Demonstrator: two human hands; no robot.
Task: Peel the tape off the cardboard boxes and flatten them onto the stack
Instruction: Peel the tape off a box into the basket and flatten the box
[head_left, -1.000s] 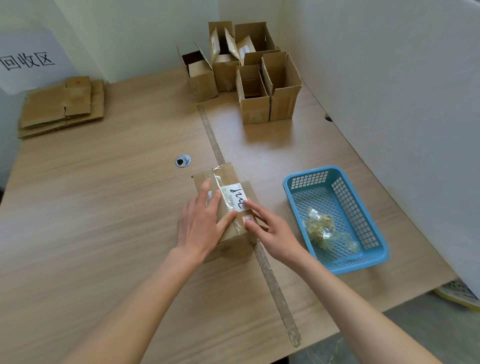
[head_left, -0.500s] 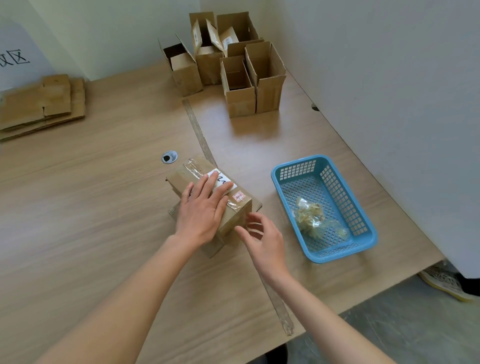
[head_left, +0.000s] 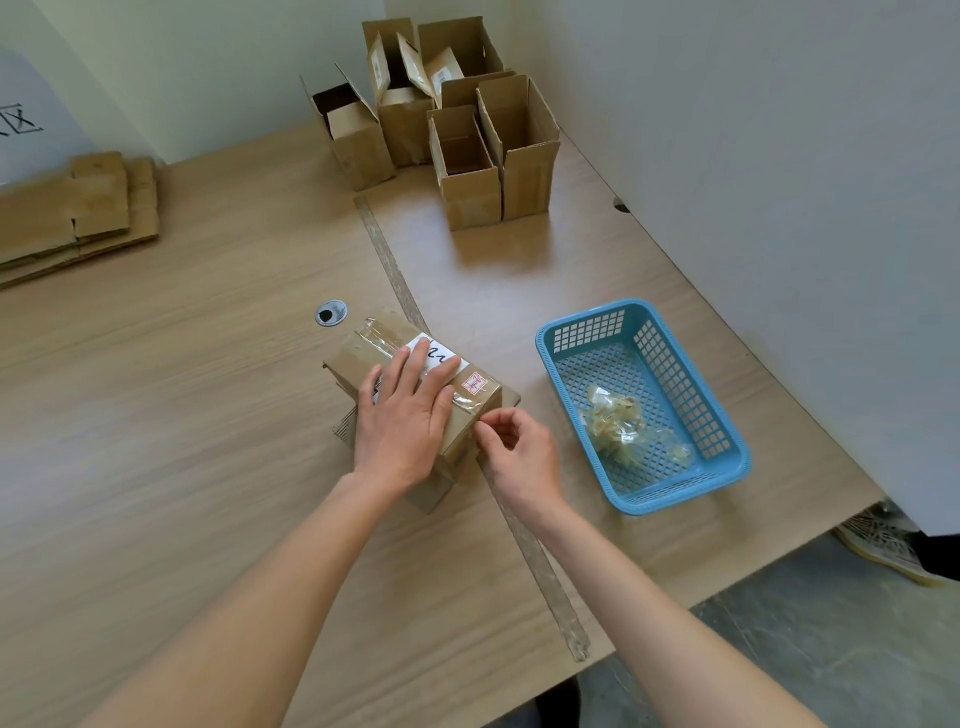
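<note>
A small taped cardboard box (head_left: 358, 358) with a white handwritten label lies on the wooden table (head_left: 182, 415), near its middle. Clear tape (head_left: 382, 340) runs along its top. My left hand (head_left: 402, 415) presses flat on the top of the box, fingers straight. My right hand (head_left: 519, 454) is at the near right end of the box, its thumb and fingers curled and pinching at the tape end there. A stack of flattened cardboard (head_left: 72, 208) lies at the far left of the table.
Several open upright cardboard boxes (head_left: 467, 140) stand at the back by the wall. A blue plastic basket (head_left: 644, 405) holding crumpled tape sits right of the box. A strip runs down the table (head_left: 540, 561). A shoe (head_left: 883, 545) shows on the floor at right.
The box has turned and tilted under my left hand. My right hand has moved from the box's side to its near end and curled its fingers onto the tape there.
</note>
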